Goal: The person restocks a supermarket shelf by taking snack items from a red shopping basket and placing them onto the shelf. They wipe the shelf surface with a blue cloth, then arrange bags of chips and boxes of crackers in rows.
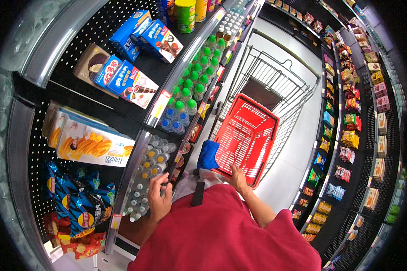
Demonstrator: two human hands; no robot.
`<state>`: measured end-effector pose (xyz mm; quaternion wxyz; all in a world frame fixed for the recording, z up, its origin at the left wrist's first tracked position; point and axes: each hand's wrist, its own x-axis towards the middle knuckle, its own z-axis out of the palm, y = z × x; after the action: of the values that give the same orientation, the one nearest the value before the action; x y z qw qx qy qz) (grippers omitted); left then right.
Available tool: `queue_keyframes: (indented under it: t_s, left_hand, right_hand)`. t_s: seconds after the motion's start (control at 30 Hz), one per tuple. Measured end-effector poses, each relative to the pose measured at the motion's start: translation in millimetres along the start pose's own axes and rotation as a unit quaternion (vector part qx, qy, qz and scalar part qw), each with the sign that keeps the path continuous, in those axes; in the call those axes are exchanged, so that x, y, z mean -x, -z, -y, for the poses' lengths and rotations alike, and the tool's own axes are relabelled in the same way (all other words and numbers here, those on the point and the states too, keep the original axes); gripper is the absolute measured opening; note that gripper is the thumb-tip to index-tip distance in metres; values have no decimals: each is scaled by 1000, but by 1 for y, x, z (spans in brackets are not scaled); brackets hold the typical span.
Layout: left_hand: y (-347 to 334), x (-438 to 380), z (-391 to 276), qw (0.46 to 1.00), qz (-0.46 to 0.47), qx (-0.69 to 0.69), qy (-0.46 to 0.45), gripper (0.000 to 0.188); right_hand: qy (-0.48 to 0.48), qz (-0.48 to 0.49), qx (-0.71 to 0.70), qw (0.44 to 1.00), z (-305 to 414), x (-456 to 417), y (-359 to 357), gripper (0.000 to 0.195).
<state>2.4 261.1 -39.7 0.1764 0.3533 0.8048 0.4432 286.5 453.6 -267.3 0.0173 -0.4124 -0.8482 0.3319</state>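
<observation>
My left hand [159, 194], its fingers spread and slightly bent, hovers beside the lower shelf of clear bottles [152, 164] with nothing in it. My right hand [237, 178] is at the near end of a red plastic shopping basket [274, 135]; whether its fingers touch the rim cannot be told. The basket, in which no goods show, rests in a wire shopping cart [293, 101]. A blue cloth [208, 154] lies at the basket's left near corner. Left of my left hand are Lay's chip bags [84, 213] and a Franzzi biscuit box [95, 142] on a black shelf.
Close on the left stand black perforated shelves with blue wafer boxes [132, 83], a green canister [185, 15] and green-capped bottles [198, 73]. Across the white tiled floor [285, 162], another shelf row holds snack packets [351, 139] and small boxes [372, 198].
</observation>
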Motion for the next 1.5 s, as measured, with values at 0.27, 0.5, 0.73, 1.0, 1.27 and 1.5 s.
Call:
queue_keyframes:
  t_s: [0.27,0.5,0.73,1.0,1.27,1.5]
  left_hand:
    - [1,-11,1,996,84,-16,-2,28]
    - [3,7,18,989,146,-11,11,24]
    - [14,18,43,988,155,-25,1,22]
    - [19,18,49,987,160,-18,-4,21]
    - [19,15,57,986,168,-12,12,20]
    - [1,-11,43,986,165,-22,14,21]
  right_hand:
    - [-63,124,108,984,-10,-17,-47,61]
    - [-111,141,52,982,8,-39,-59,26]
    - [-138,117,90,980,0,-43,-65,29]
    - [-163,101,114,975,-10,-68,-49,31]
    - [-146,75,94,982,-22,-102,-27,30]
    - [-184,101,113,971,-57,-144,-21,29]
